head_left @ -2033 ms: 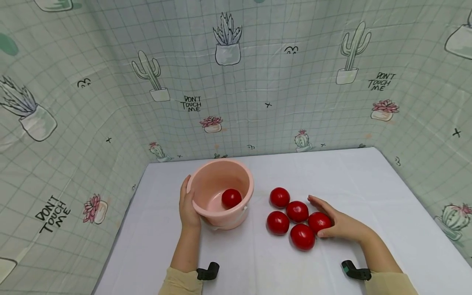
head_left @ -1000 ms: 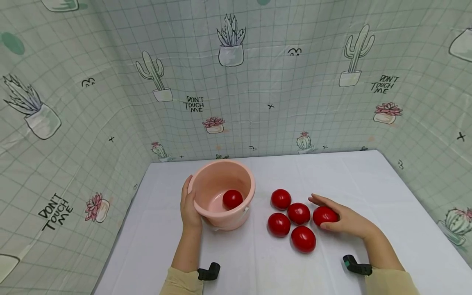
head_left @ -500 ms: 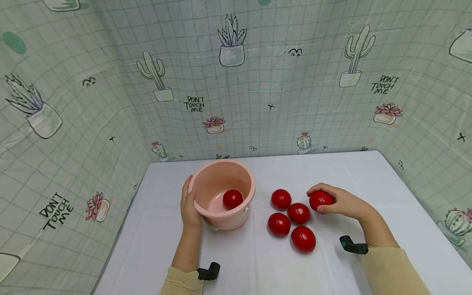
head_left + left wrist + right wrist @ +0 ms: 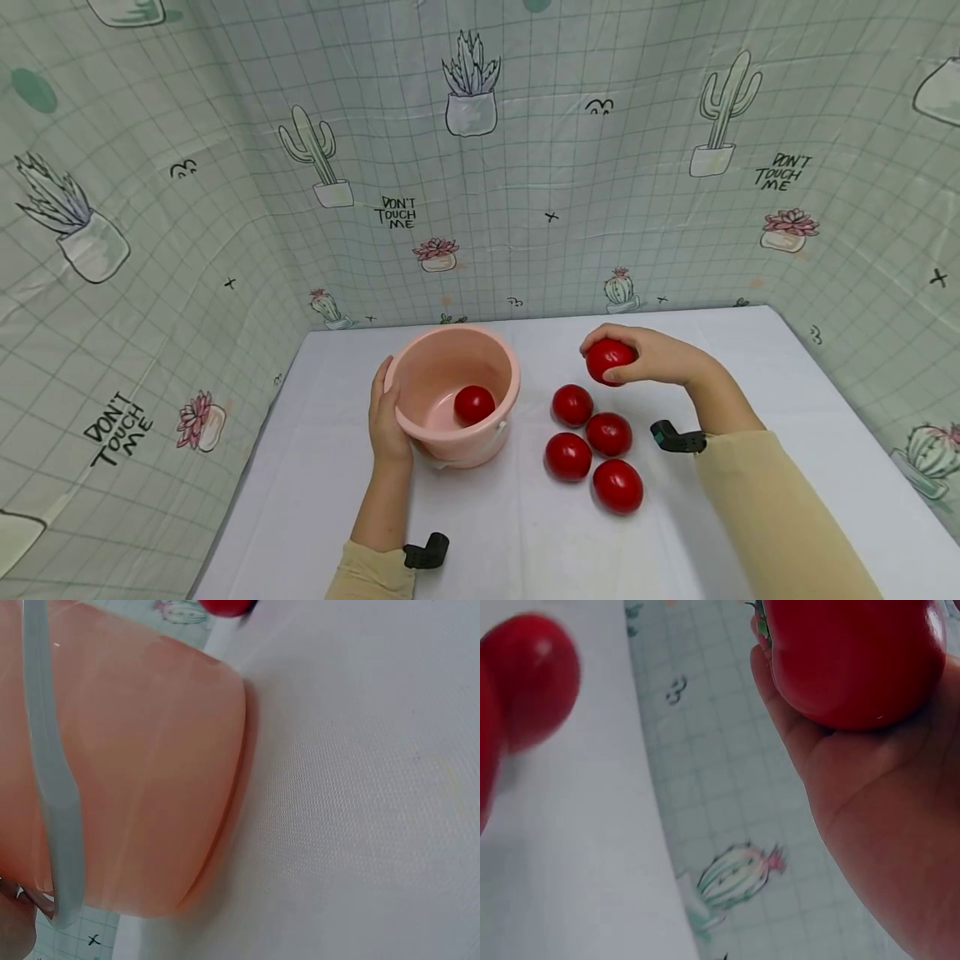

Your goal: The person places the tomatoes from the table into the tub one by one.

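Tomato [image 4: 609, 362] is filling your right hand [image 4: 662, 358], which is grasping it aloft; you should be squeezing lightly while your left hand [image 4: 389, 427] is gripping the bucket [image 4: 441, 373] steady.

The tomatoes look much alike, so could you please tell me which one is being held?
The tomato in the right hand, up above the white table; four others rest on it and one lies inside the pink bucket.

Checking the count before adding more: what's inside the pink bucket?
One red tomato shows inside the pink bucket. The floor beneath it and just behind the near rim is covered.
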`<state>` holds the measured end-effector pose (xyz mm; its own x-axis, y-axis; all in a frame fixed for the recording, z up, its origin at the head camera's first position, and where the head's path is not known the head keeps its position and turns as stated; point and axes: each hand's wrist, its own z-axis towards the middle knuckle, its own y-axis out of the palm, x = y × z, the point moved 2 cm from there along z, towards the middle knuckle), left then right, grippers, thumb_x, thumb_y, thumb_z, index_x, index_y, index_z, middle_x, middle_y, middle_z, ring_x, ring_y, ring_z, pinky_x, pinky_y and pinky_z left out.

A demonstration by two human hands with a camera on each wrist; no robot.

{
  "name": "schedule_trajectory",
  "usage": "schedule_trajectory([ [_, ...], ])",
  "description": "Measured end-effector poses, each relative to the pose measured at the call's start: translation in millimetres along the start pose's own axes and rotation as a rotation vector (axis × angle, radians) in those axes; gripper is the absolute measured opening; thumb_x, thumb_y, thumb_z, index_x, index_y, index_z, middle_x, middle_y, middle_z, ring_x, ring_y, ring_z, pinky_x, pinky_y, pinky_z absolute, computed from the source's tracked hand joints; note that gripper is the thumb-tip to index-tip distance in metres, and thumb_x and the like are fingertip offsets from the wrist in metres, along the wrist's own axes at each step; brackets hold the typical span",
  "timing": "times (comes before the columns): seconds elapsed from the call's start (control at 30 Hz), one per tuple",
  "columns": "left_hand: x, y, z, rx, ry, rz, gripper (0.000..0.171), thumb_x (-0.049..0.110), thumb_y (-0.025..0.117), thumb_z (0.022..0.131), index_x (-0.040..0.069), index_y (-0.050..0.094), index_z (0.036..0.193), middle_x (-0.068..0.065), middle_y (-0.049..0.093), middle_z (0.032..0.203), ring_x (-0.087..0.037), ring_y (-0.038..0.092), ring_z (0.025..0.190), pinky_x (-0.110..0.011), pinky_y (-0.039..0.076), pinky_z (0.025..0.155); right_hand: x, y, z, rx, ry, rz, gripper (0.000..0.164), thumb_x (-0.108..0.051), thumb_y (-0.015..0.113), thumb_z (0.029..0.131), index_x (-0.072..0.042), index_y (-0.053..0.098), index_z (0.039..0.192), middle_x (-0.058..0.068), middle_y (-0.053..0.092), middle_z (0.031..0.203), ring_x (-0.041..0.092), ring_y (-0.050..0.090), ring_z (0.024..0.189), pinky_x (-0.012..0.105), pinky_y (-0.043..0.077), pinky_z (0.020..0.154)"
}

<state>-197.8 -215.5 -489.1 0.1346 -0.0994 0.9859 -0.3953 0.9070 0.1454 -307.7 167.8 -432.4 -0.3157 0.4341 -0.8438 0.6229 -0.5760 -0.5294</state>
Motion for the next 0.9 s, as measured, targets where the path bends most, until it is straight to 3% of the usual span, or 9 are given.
schedule_trajectory([
  [0.23,0.3,-0.7,-0.4,-0.007,0.009,0.019,0.045,0.028,0.031,0.103,0.035,0.043,0.146,0.013,0.041,0.155,-0.008,0.033,0.144,-0.04,0.026,0.122,-44,-1,41,-0.041,-0.03,-0.047,0.039,-0.024,0.071,0.086,-0.025,0.059,0.124,0.009,0.06,0.121,0.029,0.06,0.104,0.037,0.058,0.082],
  [0.53,3.2,-0.3,-0.8,-0.019,0.018,0.02,0.045,0.028,0.031,0.103,0.037,0.043,0.146,0.019,0.042,0.151,-0.004,0.035,0.143,-0.039,0.028,0.121,-102,17,86,-0.119,-0.075,-0.075,0.042,-0.021,0.071,0.082,-0.025,0.061,0.123,0.006,0.061,0.123,0.028,0.059,0.108,0.037,0.058,0.083],
  [0.7,1.1,0.1,1.0,-0.011,0.009,-0.006,0.045,0.03,0.033,0.102,0.037,0.043,0.145,0.014,0.041,0.154,-0.005,0.035,0.142,-0.04,0.028,0.121,-121,29,109,-0.189,-0.08,-0.053,0.043,-0.019,0.069,0.08,-0.023,0.062,0.122,0.006,0.061,0.123,0.028,0.058,0.111,0.037,0.059,0.084],
  [0.9,0.5,0.0,0.8,-0.005,-0.008,-0.003,0.045,0.03,0.035,0.101,0.037,0.044,0.145,0.017,0.044,0.151,-0.007,0.036,0.142,-0.042,0.03,0.12,-137,50,133,-0.282,-0.084,-0.133,0.045,-0.022,0.069,0.078,-0.024,0.064,0.123,0.001,0.062,0.122,0.024,0.058,0.11,0.034,0.059,0.084],
])
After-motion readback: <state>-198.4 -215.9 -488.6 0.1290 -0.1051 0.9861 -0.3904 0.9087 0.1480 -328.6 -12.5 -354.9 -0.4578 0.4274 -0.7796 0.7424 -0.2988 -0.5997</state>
